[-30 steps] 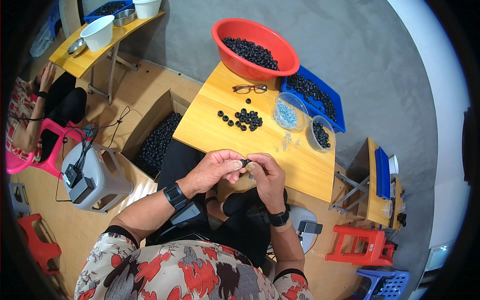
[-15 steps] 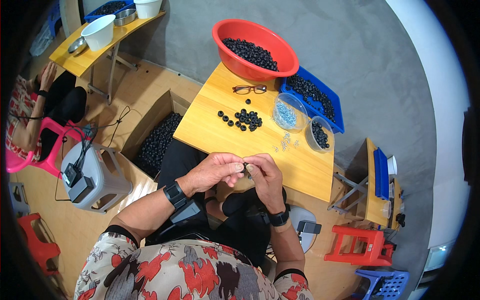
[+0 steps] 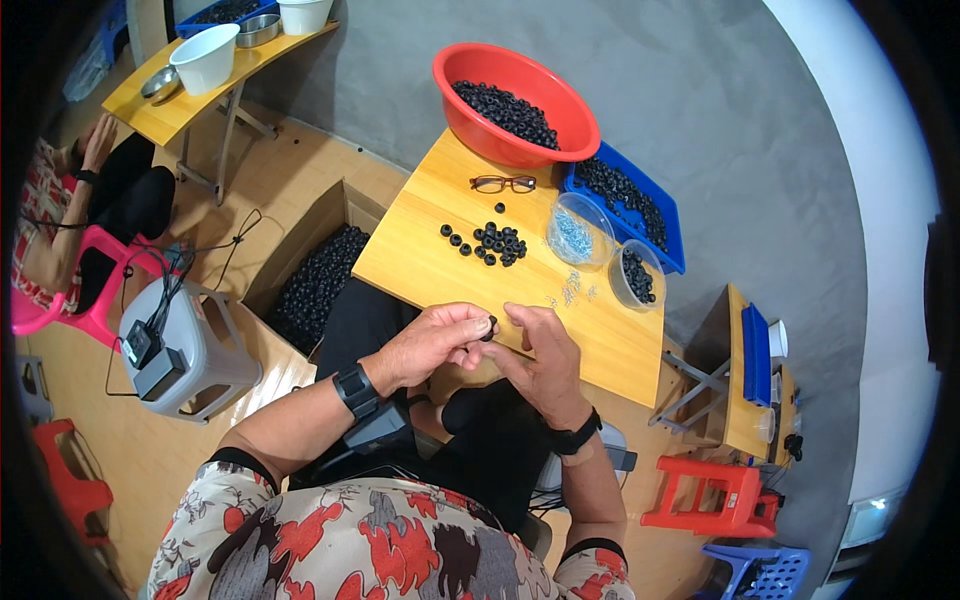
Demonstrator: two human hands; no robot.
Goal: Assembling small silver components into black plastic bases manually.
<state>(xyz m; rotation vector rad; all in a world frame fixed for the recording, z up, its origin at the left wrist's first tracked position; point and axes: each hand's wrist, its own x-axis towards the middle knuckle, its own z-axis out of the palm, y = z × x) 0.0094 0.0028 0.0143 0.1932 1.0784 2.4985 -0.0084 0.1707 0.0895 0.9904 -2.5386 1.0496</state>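
Between the thumb and fingers of my left hand (image 3: 432, 342) is a small black ring-shaped part (image 3: 490, 329), held just past the near edge of the yellow table (image 3: 600, 352). My right hand (image 3: 550, 368) is beside it with thumb and fingers apart; I see nothing in it. On the tabletop lies a loose group of black parts (image 3: 497, 244). To their right stand a clear tub of small silvery-blue pieces (image 3: 572, 236) and a clear tub of black parts (image 3: 637, 277). A few tiny silvery pieces (image 3: 571, 288) are scattered in front of the tubs.
A red basin (image 3: 585, 138) and a blue tray (image 3: 677, 254), both holding black parts, stand at the table's far side near eyeglasses (image 3: 503, 184). Left of the table is a cardboard box (image 3: 262, 284) of black parts. Another person (image 3: 62, 210) sits at far left.
My right hand has opened and drawn away to the right from the black part, which stays in my left hand. The view has shifted slightly.
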